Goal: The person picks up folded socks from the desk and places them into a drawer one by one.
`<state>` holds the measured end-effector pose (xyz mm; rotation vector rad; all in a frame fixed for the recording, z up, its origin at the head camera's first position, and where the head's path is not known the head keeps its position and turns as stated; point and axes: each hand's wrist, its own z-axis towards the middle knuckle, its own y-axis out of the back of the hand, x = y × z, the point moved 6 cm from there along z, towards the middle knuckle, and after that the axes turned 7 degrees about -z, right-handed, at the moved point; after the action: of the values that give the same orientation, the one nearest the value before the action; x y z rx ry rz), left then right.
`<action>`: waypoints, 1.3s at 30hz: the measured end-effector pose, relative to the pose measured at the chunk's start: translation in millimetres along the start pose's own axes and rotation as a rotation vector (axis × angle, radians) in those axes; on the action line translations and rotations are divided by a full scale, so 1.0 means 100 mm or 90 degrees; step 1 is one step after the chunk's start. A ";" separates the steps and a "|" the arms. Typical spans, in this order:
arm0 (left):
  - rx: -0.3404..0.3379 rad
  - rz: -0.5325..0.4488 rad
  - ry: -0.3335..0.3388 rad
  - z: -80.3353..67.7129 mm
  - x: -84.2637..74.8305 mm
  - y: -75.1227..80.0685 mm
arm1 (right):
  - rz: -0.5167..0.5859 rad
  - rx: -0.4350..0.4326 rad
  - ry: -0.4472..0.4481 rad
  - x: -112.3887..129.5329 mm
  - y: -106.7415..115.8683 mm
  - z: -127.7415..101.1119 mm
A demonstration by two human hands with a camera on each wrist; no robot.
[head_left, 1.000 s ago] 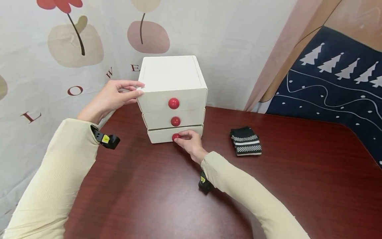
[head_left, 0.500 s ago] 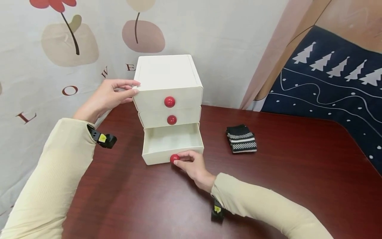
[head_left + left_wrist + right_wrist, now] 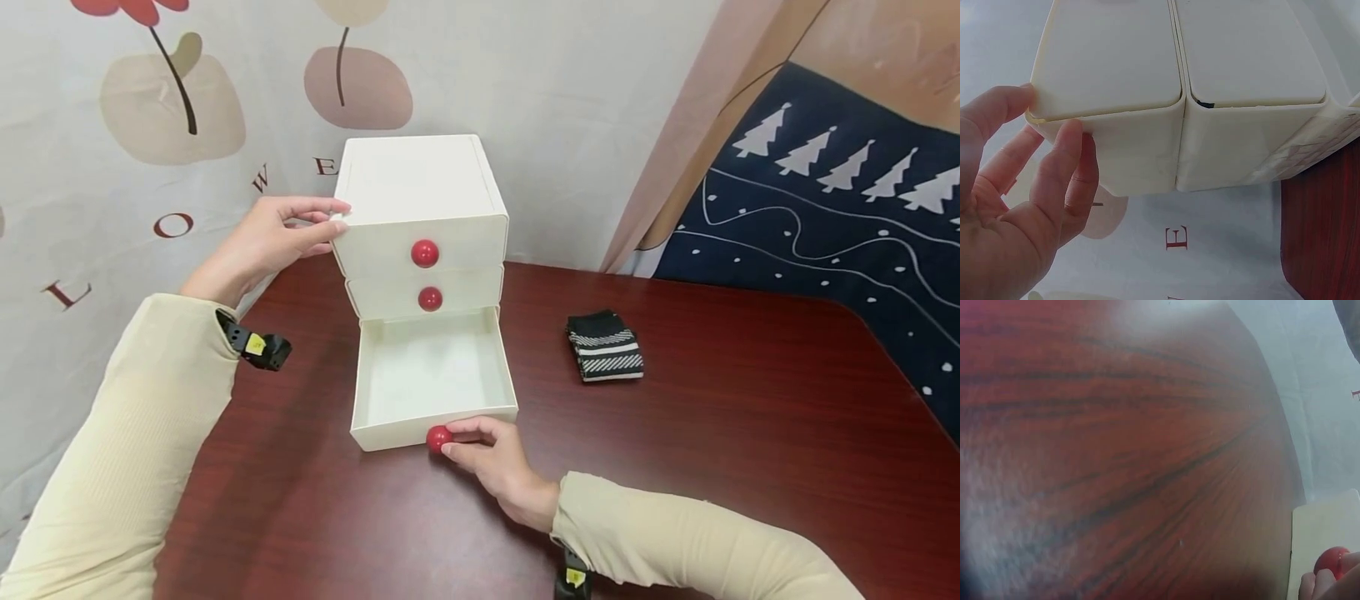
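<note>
A white three-drawer unit [image 3: 420, 179] with round red knobs stands on the table. Its bottom drawer [image 3: 390, 435] is pulled far out, and nothing shows inside. My right hand [image 3: 506, 471] pinches that drawer's red knob [image 3: 438, 439] between thumb and fingers; the right wrist view catches only fingertips beside the knob [image 3: 1331, 560]. At the unit's upper left front corner, my left hand [image 3: 270, 237] holds on with thumb and fingers on either side of the edge. The left wrist view has these fingers [image 3: 1063, 153] against the white casing [image 3: 1138, 150].
Right of the unit on the dark red table [image 3: 712, 433] lies a folded black knit item [image 3: 604, 346] with white stripes, perhaps socks. A printed cloth [image 3: 555, 108] hangs close behind the unit. A dark blue tree-patterned cloth [image 3: 810, 217] hangs at the right.
The bottom drawer has slid from nearly closed to far out toward me, with my right hand on its knob throughout. My left hand stays at the unit's corner. The view has shifted slightly.
</note>
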<state>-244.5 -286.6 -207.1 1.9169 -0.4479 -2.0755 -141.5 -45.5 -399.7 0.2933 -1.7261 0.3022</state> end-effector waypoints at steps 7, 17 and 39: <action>0.003 0.000 -0.001 0.00 0.00 0.00 | -0.067 0.126 0.009 0.10 0.13 -0.06; 0.011 -0.004 0.003 0.01 -0.02 0.00 | -0.216 0.077 0.132 0.62 1.07 -0.01; 0.010 0.017 0.022 0.00 -0.01 0.02 | -0.490 -0.005 0.027 0.56 2.57 0.98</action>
<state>-244.8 -287.8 -205.5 1.9423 -0.4808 -2.0255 -333.5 157.7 -371.2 0.9011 -1.4491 -0.2609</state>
